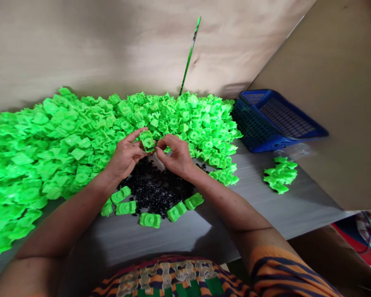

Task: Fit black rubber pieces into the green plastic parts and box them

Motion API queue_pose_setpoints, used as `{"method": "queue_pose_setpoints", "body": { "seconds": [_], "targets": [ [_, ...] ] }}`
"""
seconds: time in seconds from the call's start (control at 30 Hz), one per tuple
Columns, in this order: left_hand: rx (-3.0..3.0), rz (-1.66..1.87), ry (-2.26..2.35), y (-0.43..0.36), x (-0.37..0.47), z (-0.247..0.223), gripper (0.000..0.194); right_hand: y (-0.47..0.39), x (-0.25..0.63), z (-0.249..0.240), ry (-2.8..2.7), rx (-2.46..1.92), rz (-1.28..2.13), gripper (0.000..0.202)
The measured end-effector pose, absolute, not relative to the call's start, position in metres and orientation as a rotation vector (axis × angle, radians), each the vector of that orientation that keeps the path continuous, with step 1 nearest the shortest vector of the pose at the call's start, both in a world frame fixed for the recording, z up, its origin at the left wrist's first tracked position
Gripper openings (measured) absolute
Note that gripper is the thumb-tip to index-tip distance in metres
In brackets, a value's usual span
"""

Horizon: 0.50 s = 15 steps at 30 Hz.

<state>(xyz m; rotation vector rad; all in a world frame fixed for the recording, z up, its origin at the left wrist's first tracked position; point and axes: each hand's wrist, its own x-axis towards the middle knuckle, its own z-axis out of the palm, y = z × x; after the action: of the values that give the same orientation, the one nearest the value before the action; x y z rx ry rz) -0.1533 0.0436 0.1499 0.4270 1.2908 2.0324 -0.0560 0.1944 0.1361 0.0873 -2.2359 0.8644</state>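
My left hand [125, 153] holds a green plastic piece [147, 140] between thumb and fingers, with its round hollow facing up. At the lower edge of that piece, my right hand [175, 153] pinches with thumb and forefinger; a small dark bit shows there, too small to make out well. Below both hands spreads a heap of small black parts [154, 192]. Several green pieces lie along the near side of the black heap, one of them [150, 220] at the front centre.
A large pile of green pieces [64, 132] covers the back and left of the grey table [250, 214]. At the back right stands a blue basket [256, 123], with a small green cluster [280, 175] in front. A thin green strip [190, 55] rises against the wooden wall.
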Motion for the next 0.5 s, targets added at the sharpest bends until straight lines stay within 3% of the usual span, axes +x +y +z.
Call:
{"method": "queue_pose_setpoints", "body": {
  "seconds": [0.2, 0.5],
  "targets": [
    [0.516, 2.028, 1.332, 0.0423, -0.1532, 0.1509, 0.088, 0.1947, -0.0544, 0.1346, -2.184, 0.138, 0.793, 0.018],
    [0.589, 2.05, 1.38, 0.0412, -0.1487, 0.1553, 0.078, 0.1949, -0.0554, 0.1308, -2.147, 0.167, 0.752, 0.017]
  ]
}}
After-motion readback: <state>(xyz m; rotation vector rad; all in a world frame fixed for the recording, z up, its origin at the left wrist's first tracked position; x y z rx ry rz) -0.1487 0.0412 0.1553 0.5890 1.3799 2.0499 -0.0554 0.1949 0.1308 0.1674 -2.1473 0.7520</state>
